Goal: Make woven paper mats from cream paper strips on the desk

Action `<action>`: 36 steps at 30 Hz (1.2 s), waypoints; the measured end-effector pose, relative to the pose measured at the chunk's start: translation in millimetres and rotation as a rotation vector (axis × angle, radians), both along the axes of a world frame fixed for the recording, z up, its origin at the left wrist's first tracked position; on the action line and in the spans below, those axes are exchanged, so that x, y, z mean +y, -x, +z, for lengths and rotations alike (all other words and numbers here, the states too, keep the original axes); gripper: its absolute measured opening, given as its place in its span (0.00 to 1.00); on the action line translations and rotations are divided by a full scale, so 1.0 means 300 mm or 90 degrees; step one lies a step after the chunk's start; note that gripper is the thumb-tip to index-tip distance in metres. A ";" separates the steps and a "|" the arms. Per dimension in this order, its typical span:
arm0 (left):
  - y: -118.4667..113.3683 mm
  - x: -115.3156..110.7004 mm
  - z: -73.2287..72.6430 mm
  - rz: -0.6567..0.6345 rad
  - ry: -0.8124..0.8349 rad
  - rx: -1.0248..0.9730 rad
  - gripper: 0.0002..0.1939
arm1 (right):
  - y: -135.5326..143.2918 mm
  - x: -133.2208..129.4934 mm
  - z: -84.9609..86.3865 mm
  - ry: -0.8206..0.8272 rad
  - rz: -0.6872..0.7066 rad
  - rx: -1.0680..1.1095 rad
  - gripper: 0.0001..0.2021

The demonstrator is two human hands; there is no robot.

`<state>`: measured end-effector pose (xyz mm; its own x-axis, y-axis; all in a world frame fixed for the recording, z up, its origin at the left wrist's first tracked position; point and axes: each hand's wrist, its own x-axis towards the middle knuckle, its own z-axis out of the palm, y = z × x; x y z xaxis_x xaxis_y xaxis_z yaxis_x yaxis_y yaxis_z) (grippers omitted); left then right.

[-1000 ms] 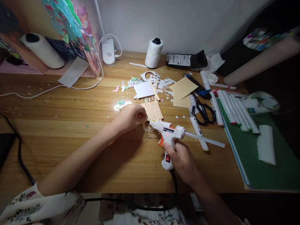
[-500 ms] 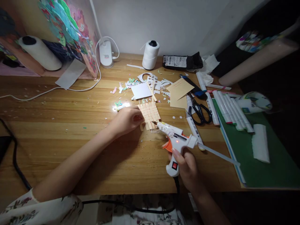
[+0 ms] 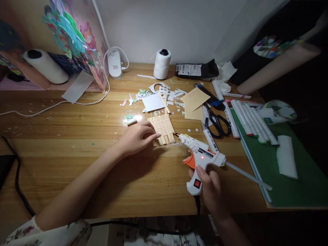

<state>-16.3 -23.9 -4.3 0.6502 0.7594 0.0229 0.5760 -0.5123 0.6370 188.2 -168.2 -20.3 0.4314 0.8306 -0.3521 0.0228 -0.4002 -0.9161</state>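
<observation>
Taking the woven paper mat [image 3: 164, 129] as the clock's centre, the widest stretch of wood on the desk [image 3: 84, 136] runs from six round to nine, dotted with crumbs and crossed by the left forearm [image 3: 94, 174]. The front edge lies at six. Room is tighter at twelve, where a white card [image 3: 153, 102] and paper scraps [image 3: 142, 91] crowd the mat, and at three, where scissors [image 3: 217, 124] and markers [image 3: 253, 121] lie short of a green board [image 3: 289, 171].

The mat lies flat, pale tan strips interlaced brick-fashion with thin reddish lines and uneven ends. The left hand [image 3: 139, 136] is loosely bent at its eight-to-nine edge, thumb over the surface; whether it grips, I cannot tell. The right hand [image 3: 208, 184] grasps a white glue gun [image 3: 202, 153] at four, its nozzle pointing toward ten, just beside the mat's right edge.
</observation>
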 end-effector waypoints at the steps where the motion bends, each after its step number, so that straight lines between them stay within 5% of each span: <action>1: -0.001 0.000 0.002 0.001 -0.002 0.005 0.17 | 0.003 -0.001 0.002 -0.002 -0.011 -0.001 0.11; 14: -0.052 -0.029 0.016 0.038 -0.127 0.207 0.03 | -0.001 -0.003 0.001 0.004 -0.063 0.017 0.11; 27: -0.119 -0.039 0.069 -0.023 -0.211 0.389 0.18 | -0.010 0.003 0.011 0.020 -0.059 0.006 0.12; 36: -0.108 0.004 0.066 -0.039 -0.178 0.335 0.12 | -0.004 0.008 0.021 0.013 0.006 0.004 0.13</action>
